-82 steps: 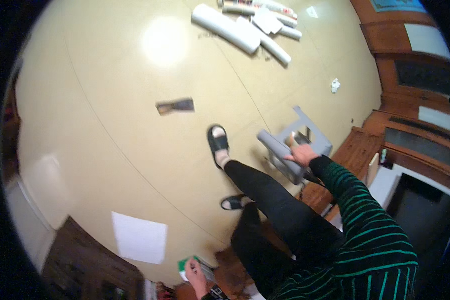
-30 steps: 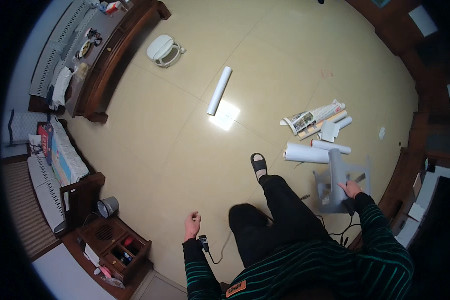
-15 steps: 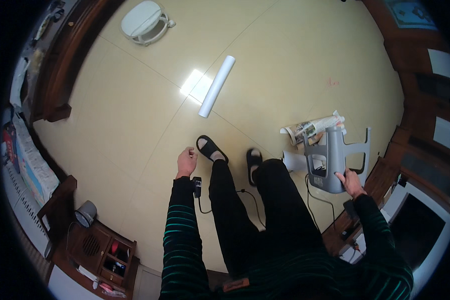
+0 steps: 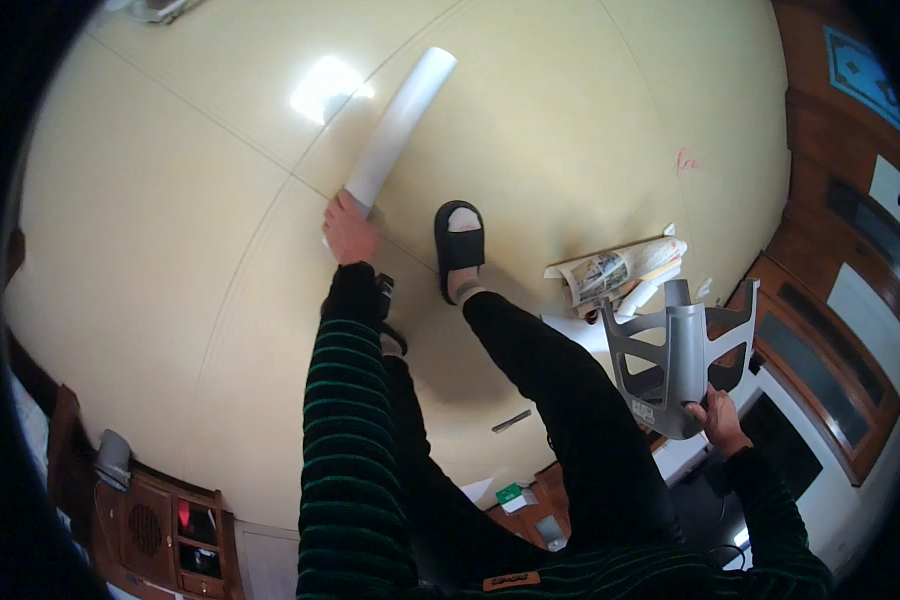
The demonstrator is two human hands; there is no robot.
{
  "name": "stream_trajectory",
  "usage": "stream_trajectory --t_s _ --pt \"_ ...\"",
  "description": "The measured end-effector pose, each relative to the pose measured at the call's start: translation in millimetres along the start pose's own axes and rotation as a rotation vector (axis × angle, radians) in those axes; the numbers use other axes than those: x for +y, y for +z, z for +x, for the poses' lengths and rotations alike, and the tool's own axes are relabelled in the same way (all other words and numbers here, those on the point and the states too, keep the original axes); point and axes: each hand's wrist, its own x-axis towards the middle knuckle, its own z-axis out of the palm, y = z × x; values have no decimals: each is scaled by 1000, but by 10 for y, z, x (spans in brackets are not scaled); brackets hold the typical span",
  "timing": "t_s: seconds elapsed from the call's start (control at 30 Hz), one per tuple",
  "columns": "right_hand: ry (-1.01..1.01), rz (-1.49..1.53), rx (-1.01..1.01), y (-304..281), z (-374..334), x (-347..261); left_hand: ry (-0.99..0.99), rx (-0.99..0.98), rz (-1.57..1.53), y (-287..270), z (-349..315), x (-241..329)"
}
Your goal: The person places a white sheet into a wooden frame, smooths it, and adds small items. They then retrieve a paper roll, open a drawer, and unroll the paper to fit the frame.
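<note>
A long white roll (image 4: 398, 125) slants away from me over the tiled floor. My left hand (image 4: 351, 232) has its fingers closed round the near end, and a small black device is strapped at that wrist. Over on the right, my right hand (image 4: 720, 425) grips a grey plastic stool (image 4: 685, 350) by its seat end, thumb pressed on the side. The stool's legs point away from me. Whether the far end of the roll touches the floor, I cannot tell.
Rolled printed sheets (image 4: 620, 270) lie on the floor beyond the stool. Wooden cabinets (image 4: 820, 350) line the right side. A small wooden cabinet (image 4: 150, 520) stands lower left, a grey bin-like container (image 4: 113, 460) near it. My slippered foot (image 4: 460, 240) is close to the roll.
My left hand has reached forward and closed on the near end of the white roll. The stool stays in my right hand. My feet and the view have shifted.
</note>
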Motion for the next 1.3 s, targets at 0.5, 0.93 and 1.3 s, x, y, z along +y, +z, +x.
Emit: stream_trajectory --t_s 0.5,0.93,1.3 --pt "-149 81 406 -800 -314 -1171 -336 -320 -1184 -2855 -1624 -1307" --pt "-894 -132 533 -2225 -933 -5136 -895 320 -1515 -5807 -4673 -2135" --pt "-710 -340 49 -1393 544 -9240 -918 229 -1500 -6037 -3545 -3701"
